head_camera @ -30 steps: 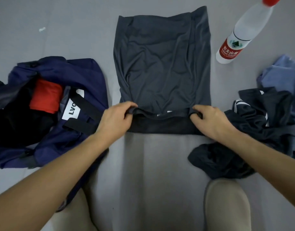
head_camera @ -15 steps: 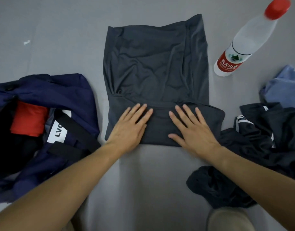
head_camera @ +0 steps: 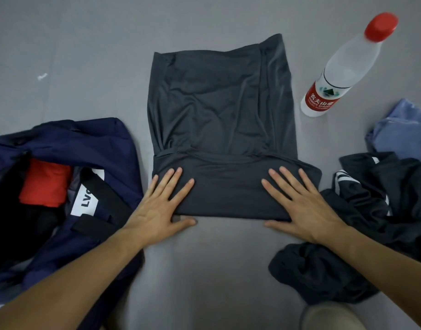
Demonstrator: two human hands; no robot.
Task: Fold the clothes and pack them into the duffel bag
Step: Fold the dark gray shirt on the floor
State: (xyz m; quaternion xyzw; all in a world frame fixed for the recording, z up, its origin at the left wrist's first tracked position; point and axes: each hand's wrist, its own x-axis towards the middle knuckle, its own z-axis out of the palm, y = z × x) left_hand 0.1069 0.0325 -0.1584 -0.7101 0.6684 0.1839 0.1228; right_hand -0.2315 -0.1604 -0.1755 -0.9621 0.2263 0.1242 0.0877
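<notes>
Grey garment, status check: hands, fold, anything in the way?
Left hand and right hand open, flat on the near fold. Grey garment part-folded, not yet in the duffel bag. Dark clothes pile beside its right corner.

Bare along both arms, left forearm (head_camera: pixel 73 282) and right forearm (head_camera: pixel 383 265) alike, uncovered right out to the picture's bottom corners. Bare too on the left hand (head_camera: pixel 157 210) and the right hand (head_camera: pixel 304 208), with slender fingers and short, neatly rounded nails. Dressed below in pale beige trousers (head_camera: pixel 328 316) of plain cloth, seen only as one rounded patch at the lower edge, too blurred and dim for seams or pockets.
</notes>
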